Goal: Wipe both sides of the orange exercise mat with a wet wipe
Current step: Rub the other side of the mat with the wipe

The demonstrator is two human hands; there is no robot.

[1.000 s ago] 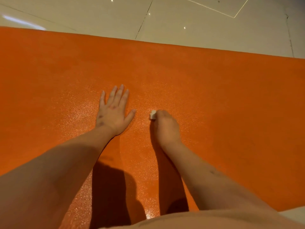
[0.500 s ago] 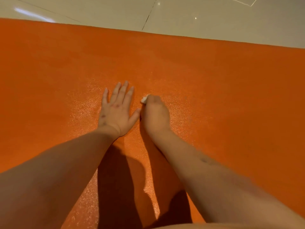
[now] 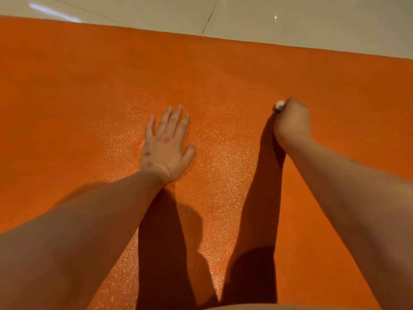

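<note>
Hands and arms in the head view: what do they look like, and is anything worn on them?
Both arms are bare: no sleeves, gloves or wristbands show on the left forearm or right forearm. The left hand has a few small dark marks on its back and no rings. The right hand shows no jewellery on its visible back.

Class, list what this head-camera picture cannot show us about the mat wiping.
Head view: the crumpled white wet wipe, mostly hidden inside the right hand.
Head view: the ends of the textured orange exercise mat, cut off by the side edges.
Head view: the mat's underside, hidden by the mat itself.
</note>
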